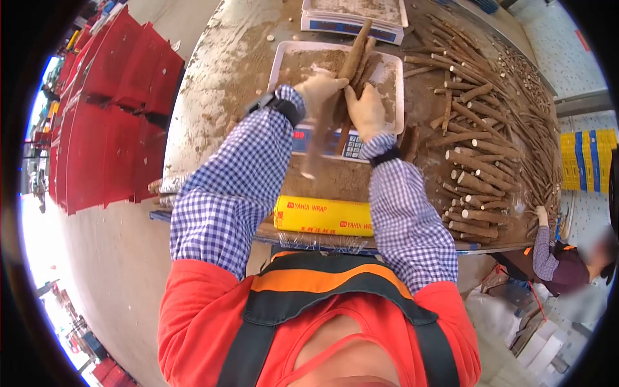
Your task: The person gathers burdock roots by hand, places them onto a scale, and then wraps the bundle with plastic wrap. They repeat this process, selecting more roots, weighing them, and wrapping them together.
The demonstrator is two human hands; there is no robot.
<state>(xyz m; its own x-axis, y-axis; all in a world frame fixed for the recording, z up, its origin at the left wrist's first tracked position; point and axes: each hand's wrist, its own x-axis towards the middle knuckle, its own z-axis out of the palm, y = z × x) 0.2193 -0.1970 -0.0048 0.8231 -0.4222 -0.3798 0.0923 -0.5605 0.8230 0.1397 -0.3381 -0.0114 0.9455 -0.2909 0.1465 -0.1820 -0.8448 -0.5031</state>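
Observation:
Several long brown roots (354, 58) stand out over a white-trayed scale (282, 64), gripped between my two gloved hands. My left hand (317, 93) is closed round them from the left, with one blurred root hanging below it toward the table's front edge. On the right side of the bundle, my right hand (366, 109) has its fingers closed against the roots. Brown dirt lies in the scale's tray. The scale's display and keypad (353, 147) show below my hands, partly hidden by the roots. A yellow box of wrap (322, 215) lies at the table's front edge.
Many cut roots (480, 174) are piled on the table to the right. A second scale (353, 26) stands at the back. Red bins (109, 109) are at the left. A co-worker (561, 264) reaches onto the table at the far right, near yellow crates (590, 160).

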